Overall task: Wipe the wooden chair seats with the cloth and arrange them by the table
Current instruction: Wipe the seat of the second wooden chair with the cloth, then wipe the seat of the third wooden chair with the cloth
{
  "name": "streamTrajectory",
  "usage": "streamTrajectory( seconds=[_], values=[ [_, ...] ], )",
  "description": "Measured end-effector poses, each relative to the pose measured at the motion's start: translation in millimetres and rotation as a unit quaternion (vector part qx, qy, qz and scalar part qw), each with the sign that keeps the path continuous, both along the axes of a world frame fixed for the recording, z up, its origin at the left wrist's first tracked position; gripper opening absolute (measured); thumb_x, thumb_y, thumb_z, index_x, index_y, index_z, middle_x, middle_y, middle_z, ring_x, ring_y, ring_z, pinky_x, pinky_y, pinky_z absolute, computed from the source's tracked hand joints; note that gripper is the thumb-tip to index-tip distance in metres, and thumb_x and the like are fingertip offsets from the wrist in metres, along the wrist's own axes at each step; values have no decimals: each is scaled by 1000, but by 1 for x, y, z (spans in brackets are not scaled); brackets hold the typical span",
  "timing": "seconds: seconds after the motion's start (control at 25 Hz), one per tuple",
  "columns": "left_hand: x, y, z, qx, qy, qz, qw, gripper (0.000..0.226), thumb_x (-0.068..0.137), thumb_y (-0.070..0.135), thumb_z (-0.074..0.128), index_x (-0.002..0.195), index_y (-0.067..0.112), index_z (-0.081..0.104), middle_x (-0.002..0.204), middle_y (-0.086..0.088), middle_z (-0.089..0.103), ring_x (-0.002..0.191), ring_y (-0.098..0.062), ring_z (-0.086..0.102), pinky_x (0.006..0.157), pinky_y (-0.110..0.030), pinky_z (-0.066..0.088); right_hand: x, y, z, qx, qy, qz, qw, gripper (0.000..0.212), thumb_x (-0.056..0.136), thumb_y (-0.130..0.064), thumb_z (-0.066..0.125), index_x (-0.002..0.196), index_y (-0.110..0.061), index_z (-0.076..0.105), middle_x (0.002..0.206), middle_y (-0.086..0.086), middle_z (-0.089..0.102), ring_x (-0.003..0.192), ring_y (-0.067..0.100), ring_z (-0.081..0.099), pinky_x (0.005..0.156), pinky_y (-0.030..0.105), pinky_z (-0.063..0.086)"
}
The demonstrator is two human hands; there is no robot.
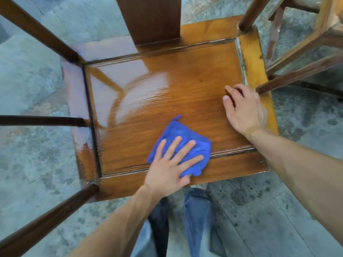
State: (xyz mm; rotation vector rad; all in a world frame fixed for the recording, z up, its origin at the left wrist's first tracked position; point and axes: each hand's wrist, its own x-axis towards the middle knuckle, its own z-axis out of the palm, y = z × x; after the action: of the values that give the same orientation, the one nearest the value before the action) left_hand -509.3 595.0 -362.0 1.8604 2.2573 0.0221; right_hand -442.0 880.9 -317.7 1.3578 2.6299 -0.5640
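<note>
While grey stone floor (37,58) fills the surroundings, a wooden chair seat (176,86) takes up the middle of the view, its glossy panel set in a frame. A second wooden chair (306,45) stands at the upper right, just beside the seat. The right hand (243,110) rests on the seat's right side, fingers relaxed. The left hand (170,167) presses flat, fingers spread, on a crumpled blue cloth (185,130) lying under it at the seat's near edge.
</note>
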Motion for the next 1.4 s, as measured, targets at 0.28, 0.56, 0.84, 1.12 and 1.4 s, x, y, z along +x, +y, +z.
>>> streamTrajectory(
  seconds=[0.28,0.56,0.84,1.12,1.4],
  values=[
    [11,-82,28,-123,-102,552,818,71,90,54,31,155,45,3,166,-14,12,147,-53,15,108,-75,25,-14,-53,3,-66,-68,-26,995,65,102,-47,36,159,-21,19,169,5,6,155,28,3,124,49,13],
    [50,47,48,-150,-173,204,952,74,88,69,20,155,46,-1,166,-5,-20,149,-49,-10,115,-68,6,12,-106,15,-97,-14,20,995,47,100,-39,47,145,-24,49,157,1,35,146,27,28,113,45,33],
    [-37,37,57,-174,-117,251,945,81,88,49,62,154,24,21,147,-11,36,127,-35,36,95,-46,42,29,-117,25,-266,-18,-95,959,68,85,-35,72,145,-30,42,127,5,55,115,27,59,95,39,48],
    [-48,38,84,-79,-298,381,872,21,82,29,71,100,22,61,106,5,51,110,-24,43,92,-37,38,16,-113,42,-305,149,-176,924,19,88,-15,68,86,-32,60,101,0,62,94,18,57,76,26,36],
    [-76,55,248,185,-519,356,755,30,79,-6,71,96,16,60,80,10,65,69,0,59,62,-18,50,11,-78,181,-330,347,-107,871,31,92,-1,64,93,-31,59,95,-9,68,87,3,61,83,27,49]
  ],
)
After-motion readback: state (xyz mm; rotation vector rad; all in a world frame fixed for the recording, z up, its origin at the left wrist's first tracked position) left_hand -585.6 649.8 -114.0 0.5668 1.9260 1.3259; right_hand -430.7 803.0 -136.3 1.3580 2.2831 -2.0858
